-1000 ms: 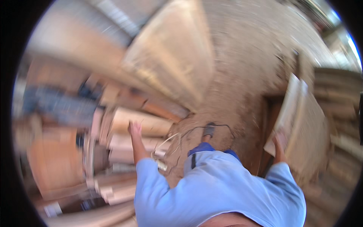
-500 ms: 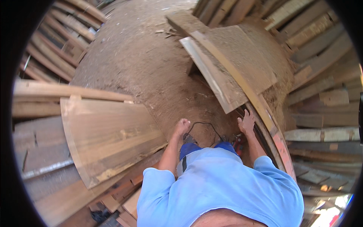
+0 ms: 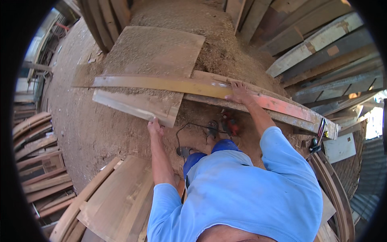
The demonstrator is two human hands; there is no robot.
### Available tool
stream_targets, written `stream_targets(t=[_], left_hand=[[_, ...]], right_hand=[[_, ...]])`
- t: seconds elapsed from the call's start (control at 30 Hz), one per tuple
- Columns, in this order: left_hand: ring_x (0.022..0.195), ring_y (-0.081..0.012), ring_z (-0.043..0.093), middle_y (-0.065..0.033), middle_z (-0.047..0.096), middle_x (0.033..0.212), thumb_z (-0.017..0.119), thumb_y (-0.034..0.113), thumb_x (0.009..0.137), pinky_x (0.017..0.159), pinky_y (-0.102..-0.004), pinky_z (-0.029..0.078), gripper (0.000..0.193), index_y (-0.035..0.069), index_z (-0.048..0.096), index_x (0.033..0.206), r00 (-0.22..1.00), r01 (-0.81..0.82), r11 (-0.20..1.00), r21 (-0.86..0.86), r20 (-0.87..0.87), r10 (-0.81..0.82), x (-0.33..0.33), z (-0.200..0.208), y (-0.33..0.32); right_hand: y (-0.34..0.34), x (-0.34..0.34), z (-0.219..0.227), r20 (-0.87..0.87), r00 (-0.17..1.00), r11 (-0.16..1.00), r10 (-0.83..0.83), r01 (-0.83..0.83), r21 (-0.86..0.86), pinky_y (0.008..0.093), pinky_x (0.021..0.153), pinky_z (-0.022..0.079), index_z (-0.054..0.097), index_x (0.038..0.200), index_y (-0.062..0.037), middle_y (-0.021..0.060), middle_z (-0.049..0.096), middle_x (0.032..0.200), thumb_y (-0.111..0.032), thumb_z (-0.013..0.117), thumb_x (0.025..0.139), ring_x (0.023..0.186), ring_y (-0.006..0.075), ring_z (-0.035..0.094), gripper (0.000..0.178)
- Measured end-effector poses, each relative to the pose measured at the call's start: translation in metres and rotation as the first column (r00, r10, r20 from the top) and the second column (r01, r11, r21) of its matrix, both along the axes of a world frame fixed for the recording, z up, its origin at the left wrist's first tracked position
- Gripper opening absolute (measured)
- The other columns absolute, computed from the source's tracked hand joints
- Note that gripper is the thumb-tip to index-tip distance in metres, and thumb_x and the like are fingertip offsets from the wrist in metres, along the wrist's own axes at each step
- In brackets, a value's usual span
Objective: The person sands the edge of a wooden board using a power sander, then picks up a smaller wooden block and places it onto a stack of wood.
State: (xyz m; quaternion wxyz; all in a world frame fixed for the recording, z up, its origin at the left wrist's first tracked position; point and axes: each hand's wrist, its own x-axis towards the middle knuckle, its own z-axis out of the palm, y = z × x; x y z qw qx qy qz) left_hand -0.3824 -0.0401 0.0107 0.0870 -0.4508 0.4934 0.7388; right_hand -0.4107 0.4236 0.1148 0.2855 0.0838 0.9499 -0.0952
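Note:
My left hand (image 3: 155,126) pinches the near edge of a wooden panel (image 3: 135,104), close to its right corner; the panel has a pale strip along that edge. My right hand (image 3: 240,92) lies over a long narrow beam, its fingers stretched across the top and its thumb out to the left. Under that hand the beam's yellow part (image 3: 165,83) meets an orange-red part (image 3: 282,106). Beyond the beam lies a larger panel (image 3: 155,50) strewn with sawdust. What supports the panels is mostly hidden.
A red power tool (image 3: 229,125) with a black cord (image 3: 178,138) lies by my sandalled feet. A wide wooden board (image 3: 117,197) is at the near left. Stacked planks (image 3: 42,169) stand at the left, and more timber (image 3: 330,52) at the right. Clamp-like tools (image 3: 319,135) sit at the beam's right end.
The view has turned to the right. My left hand has gone from hanging free to holding the panel edge. My right hand now rests on top of the beam, over the coloured strip.

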Motion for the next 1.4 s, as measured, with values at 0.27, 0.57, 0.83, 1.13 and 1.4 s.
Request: stream_targets(t=[0.27,0.57,0.83,1.13,1.4], left_hand=[[0.101,-0.0311,0.064,-0.0116,0.061,0.121,0.054,0.026,0.105,0.079,-0.0512,0.058,0.032,0.009,0.050,0.132,0.998,0.009,0.998,-0.060,0.055,-0.006,-0.007,0.009,0.025],[0.110,-0.0294,0.061,-0.0084,0.061,0.127,0.054,0.028,0.105,0.087,-0.0518,0.053,0.037,0.014,0.048,0.138,0.999,0.041,0.999,-0.024,0.014,-0.041,0.002,-0.003,-0.002],[0.100,-0.0291,0.065,-0.0087,0.063,0.119,0.054,0.027,0.105,0.074,-0.0496,0.057,0.034,0.012,0.048,0.134,0.999,0.017,0.998,-0.053,-0.029,-0.019,0.004,-0.001,0.005],[0.102,-0.0294,0.066,-0.0083,0.064,0.120,0.055,0.025,0.105,0.077,-0.0503,0.059,0.032,0.012,0.051,0.133,0.992,0.013,1.000,0.016,-0.123,-0.011,0.007,-0.015,0.001],[0.099,-0.0280,0.066,-0.0095,0.064,0.117,0.051,0.020,0.106,0.074,-0.0485,0.059,0.029,0.009,0.051,0.133,0.993,0.017,0.999,-0.028,-0.117,-0.020,0.007,-0.009,0.007]], right_hand=[[-0.011,0.048,-0.019,-0.229,0.970,0.996,0.086,-0.076,0.054,0.0597,0.119,0.019,0.021,0.156,-0.0080,0.0188,0.025,0.158,-0.052,0.079,0.078,0.147,0.0447,0.021,0.107],[-0.010,0.037,-0.017,-0.259,0.964,0.998,0.054,-0.057,-0.003,0.0579,0.112,0.030,0.028,0.155,-0.0091,0.0193,0.043,0.143,-0.056,0.078,0.075,0.135,0.0404,0.039,0.105],[0.021,-0.006,-0.018,-0.218,0.959,0.983,-0.182,0.171,-0.072,0.0553,0.110,0.038,0.043,0.150,-0.0159,0.0200,0.043,0.152,-0.050,0.063,0.090,0.137,0.0422,0.044,0.071],[0.065,-0.088,-0.047,0.254,0.962,0.994,-0.104,0.093,0.056,0.0521,0.109,0.040,0.061,0.134,-0.0104,0.0166,0.055,0.142,-0.031,0.061,0.092,0.136,0.0376,0.047,0.046],[0.053,-0.059,-0.032,-0.320,0.947,1.000,-0.012,0.007,-0.016,0.0554,0.112,0.036,0.048,0.143,-0.0067,0.0237,0.052,0.140,-0.050,0.067,0.088,0.133,0.0441,0.046,0.073]])
